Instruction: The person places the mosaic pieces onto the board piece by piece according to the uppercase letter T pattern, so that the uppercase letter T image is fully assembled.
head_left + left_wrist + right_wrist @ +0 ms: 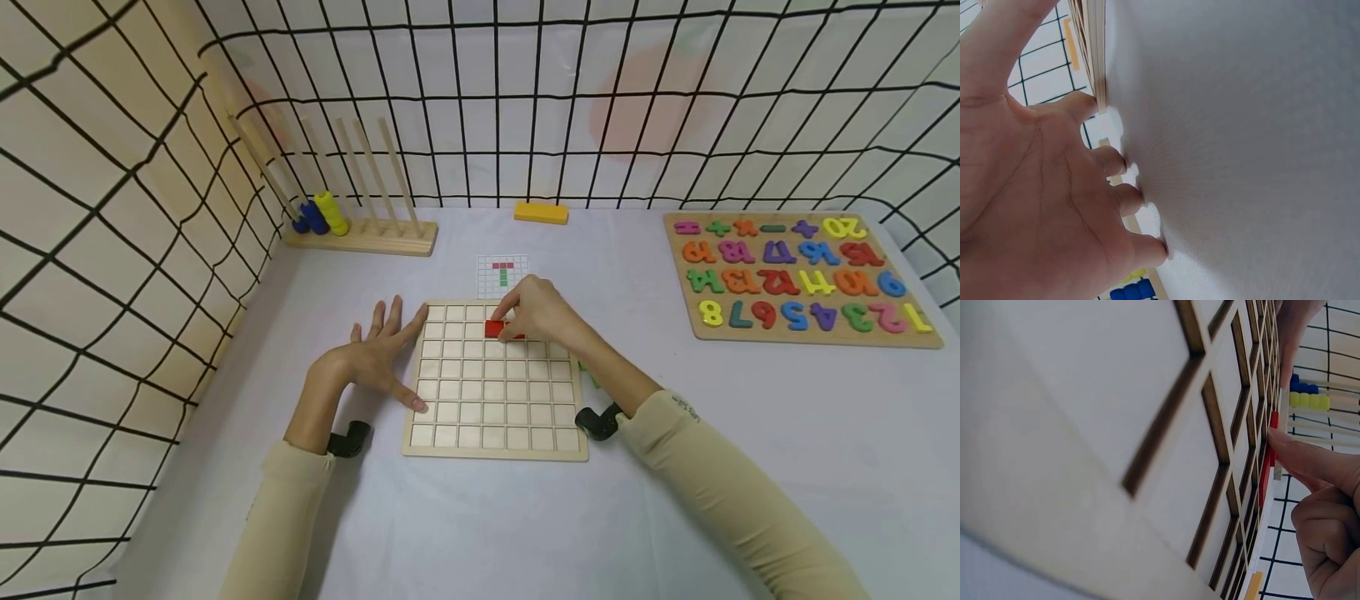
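A wooden grid board [459, 457] with square cells lies on the white table. My right hand [542, 312] is over its upper part, thumb and forefinger pinching a red square tile [492, 328]. Another red piece [1264, 481] sits in the grid beside that tile, partly hidden by the fingers in the head view. My left hand [375, 354] is spread at the board's left side; its thumb rests on the lower left border and the forefinger touches the upper left corner. In the left wrist view, the left hand's fingertips [1157, 250] reach down to the table.
Behind the board lies a pattern card [489, 287] with a red and green T. A peg stand [375, 242] with blue and yellow beads is back left, a yellow block [541, 213] at the back, a number board [810, 333] right. Green pieces [583, 367] show beside the right forearm. Black netting surrounds the table.
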A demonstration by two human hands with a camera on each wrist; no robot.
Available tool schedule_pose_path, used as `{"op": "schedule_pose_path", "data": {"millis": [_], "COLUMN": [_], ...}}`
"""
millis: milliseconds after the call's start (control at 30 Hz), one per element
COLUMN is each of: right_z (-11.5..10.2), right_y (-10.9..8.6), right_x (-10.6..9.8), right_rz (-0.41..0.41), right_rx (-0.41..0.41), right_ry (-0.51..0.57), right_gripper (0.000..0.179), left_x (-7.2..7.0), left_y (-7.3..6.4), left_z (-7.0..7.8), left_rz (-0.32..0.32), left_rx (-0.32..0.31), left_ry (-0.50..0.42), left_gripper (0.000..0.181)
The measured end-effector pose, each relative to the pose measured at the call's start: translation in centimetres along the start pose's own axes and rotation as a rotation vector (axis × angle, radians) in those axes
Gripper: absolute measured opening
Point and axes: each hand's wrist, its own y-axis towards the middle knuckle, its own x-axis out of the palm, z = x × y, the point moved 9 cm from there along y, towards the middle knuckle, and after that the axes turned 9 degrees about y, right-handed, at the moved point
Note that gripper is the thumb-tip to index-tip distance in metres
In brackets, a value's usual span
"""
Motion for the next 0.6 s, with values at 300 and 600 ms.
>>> {"op": "schedule_pose_path", "data": {"millis": [300,600], "right_z": [0.24,0.69], "right_y": [0.04,0.04], "right_x": [-0.12,-0.15], "right_rz": [0.009,-0.001], "right_rx": [-0.019,-0.017], "right_ry": [-0.005,0.032], "right_gripper": [0.022,0.025], "left_x": [0.04,0.01], "left_y": [0.03,0.07], "left_z": [-0.08,-0.14], "left_rz": [-0.001,0.000], "left_rx": [-0.001,-0.007], "left_ry": [0.006,0.010], "left_gripper": [0.151,0.152]}}
